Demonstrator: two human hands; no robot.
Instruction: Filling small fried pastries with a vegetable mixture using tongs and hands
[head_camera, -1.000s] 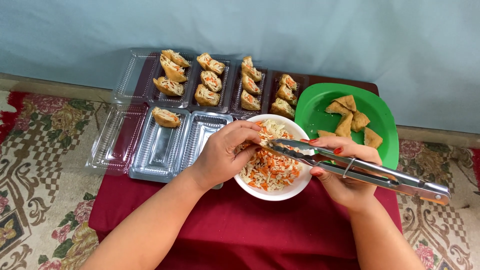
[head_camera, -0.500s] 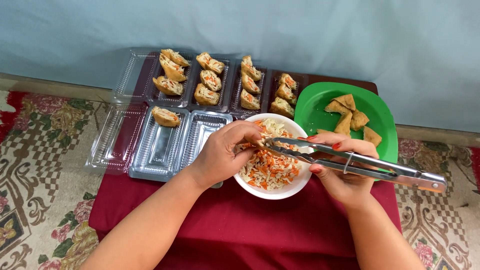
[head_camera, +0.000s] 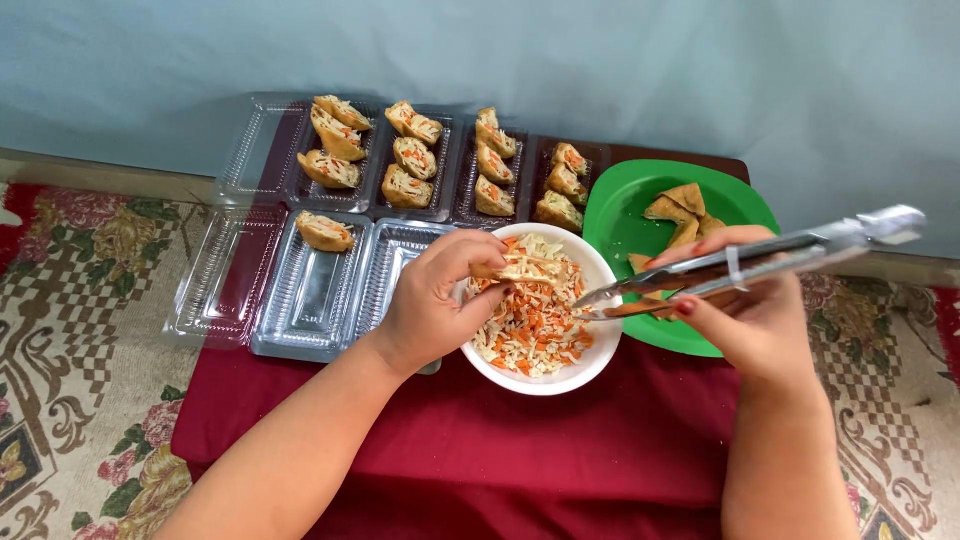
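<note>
Centrally, a round white bowl (head_camera: 590, 372) of shredded cabbage and carrot filling (head_camera: 530, 325) is set on a low table covered with a dark red cloth (head_camera: 520, 450). A fried tofu pocket (head_camera: 520, 270) is pinched between the thumb and fingers of the left hand (head_camera: 435, 305) and is held just above the filling, over the bowl's far side. Long metal tongs (head_camera: 740, 265) are gripped by the right hand (head_camera: 755, 320), whose fingers are curled around the arms; the tips are nearly pressed together and are pointed at the bowl's right rim. Behind that hand, a square green plastic plate (head_camera: 625, 225) carrying plain triangular fried tofu pieces (head_camera: 685, 205) is seen, touching the bowl. To the left, clear ribbed plastic clamshell packages (head_camera: 310, 300) are laid open in two rows: stuffed tofu pieces (head_camera: 410, 160) are packed in the far row, one stuffed piece (head_camera: 325, 232) lies in a near tray. A floral carpet (head_camera: 80, 330) is spread beneath.
</note>
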